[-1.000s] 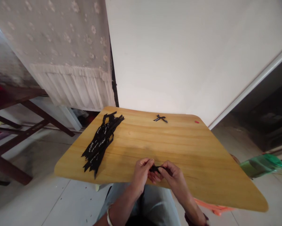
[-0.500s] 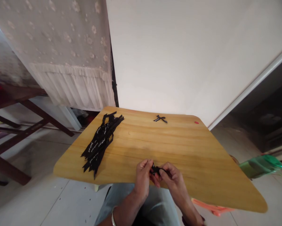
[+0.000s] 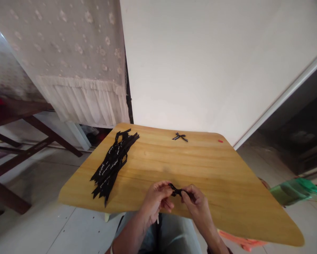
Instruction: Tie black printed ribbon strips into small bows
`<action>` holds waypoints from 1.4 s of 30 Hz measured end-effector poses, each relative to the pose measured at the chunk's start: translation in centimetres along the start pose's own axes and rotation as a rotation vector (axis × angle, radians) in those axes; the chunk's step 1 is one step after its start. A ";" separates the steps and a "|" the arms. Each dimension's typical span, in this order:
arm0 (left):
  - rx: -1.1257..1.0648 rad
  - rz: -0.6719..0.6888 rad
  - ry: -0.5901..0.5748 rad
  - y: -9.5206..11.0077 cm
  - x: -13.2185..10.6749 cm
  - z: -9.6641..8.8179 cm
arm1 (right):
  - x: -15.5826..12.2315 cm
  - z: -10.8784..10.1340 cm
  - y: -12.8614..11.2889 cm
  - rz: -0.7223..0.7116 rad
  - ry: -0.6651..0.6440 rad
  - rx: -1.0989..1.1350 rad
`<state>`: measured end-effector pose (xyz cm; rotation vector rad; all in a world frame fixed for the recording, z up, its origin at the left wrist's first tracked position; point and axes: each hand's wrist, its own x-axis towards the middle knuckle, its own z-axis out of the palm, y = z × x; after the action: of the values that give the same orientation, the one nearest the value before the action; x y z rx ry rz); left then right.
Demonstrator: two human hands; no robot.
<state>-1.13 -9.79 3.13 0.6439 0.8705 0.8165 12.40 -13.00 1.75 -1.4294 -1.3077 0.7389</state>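
The left hand (image 3: 155, 201) and right hand (image 3: 197, 206) both grip a small black ribbon bow (image 3: 175, 191) in their fingers, just above the wooden bench (image 3: 208, 165). To the left lies a bundle of black ribbons (image 3: 112, 165) bearing white script (image 3: 110, 150), too small to read; another small bow (image 3: 180, 137) lies near the far edge.

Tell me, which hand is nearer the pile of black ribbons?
Left. The left hand is nearer, to the right of the pile of black ribbons, not touching it; the right hand sits farther right. Both pinch a black ribbon loop.
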 end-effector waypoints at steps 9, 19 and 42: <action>-0.073 0.077 0.064 -0.5 0.5 0.5 | 0.2 0.7 -1.1 0.197 -0.088 0.321; -0.006 0.108 0.079 -0.5 0.8 0.1 | 0.3 0.5 -0.5 0.198 -0.168 0.307; 0.181 0.015 -0.016 0.0 -0.7 0.2 | 1.3 0.4 -1.1 0.166 -0.062 0.112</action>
<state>-1.20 -10.42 3.50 0.8157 0.9327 0.7500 11.94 -11.77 2.91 -1.4456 -1.1846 0.9585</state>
